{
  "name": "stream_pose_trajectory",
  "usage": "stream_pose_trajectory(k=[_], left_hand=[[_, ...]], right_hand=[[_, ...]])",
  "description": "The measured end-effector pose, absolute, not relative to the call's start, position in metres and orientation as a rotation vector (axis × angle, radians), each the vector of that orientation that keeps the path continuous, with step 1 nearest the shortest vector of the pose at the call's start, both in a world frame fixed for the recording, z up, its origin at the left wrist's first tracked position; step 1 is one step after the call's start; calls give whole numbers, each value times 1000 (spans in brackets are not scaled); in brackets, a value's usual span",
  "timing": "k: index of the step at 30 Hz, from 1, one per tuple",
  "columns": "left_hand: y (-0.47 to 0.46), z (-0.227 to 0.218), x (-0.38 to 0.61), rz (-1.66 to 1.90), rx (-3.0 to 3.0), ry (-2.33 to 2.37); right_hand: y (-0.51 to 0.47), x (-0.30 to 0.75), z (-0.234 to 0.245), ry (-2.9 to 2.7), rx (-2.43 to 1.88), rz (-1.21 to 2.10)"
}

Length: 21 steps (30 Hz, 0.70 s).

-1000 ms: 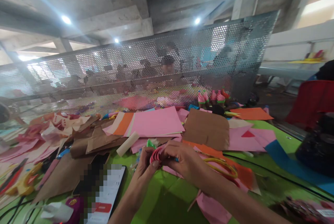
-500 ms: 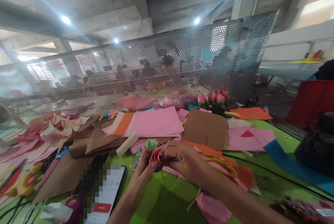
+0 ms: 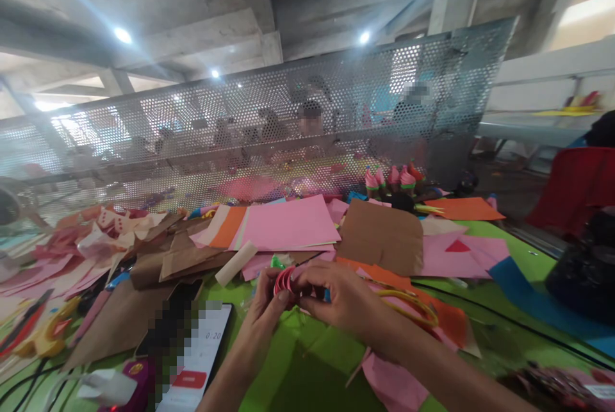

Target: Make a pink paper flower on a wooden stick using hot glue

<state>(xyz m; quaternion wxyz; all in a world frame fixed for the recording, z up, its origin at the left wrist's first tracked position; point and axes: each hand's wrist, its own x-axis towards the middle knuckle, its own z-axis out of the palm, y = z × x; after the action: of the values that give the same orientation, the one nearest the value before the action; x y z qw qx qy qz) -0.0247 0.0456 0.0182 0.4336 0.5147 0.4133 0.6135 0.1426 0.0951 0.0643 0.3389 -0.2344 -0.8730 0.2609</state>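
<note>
Between the fingertips of my left hand is a small pink spiral, its coils stacked like a swirl. My right hand meets it from the right, fingers bent and closed at the coil's side; a bit of blue shows by those fingers. Exactly what the right fingertips pinch is partly hidden. Just behind the coil lies a bright green piece. Both hands hover over the green tabletop.
Pink paper sheets, a brown paper piece and a pale roll lie beyond my hands. A phone and white plug are left. Pink swirl-topped ornaments stand by the perforated metal screen, people behind it.
My right hand's fingers have shifted and curled a little beside the pink spiral, and the coil has turned slightly. My left hand stays closed on it.
</note>
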Motion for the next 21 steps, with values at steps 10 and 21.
stream_pose_trajectory(k=[10, 21], left_hand=[[45, 17, -26, 1487, 1284, 1044], [34, 29, -19, 1449, 1288, 1055]], right_hand=[[98, 143, 63, -2311, -573, 668], [100, 141, 59, -2302, -543, 668]])
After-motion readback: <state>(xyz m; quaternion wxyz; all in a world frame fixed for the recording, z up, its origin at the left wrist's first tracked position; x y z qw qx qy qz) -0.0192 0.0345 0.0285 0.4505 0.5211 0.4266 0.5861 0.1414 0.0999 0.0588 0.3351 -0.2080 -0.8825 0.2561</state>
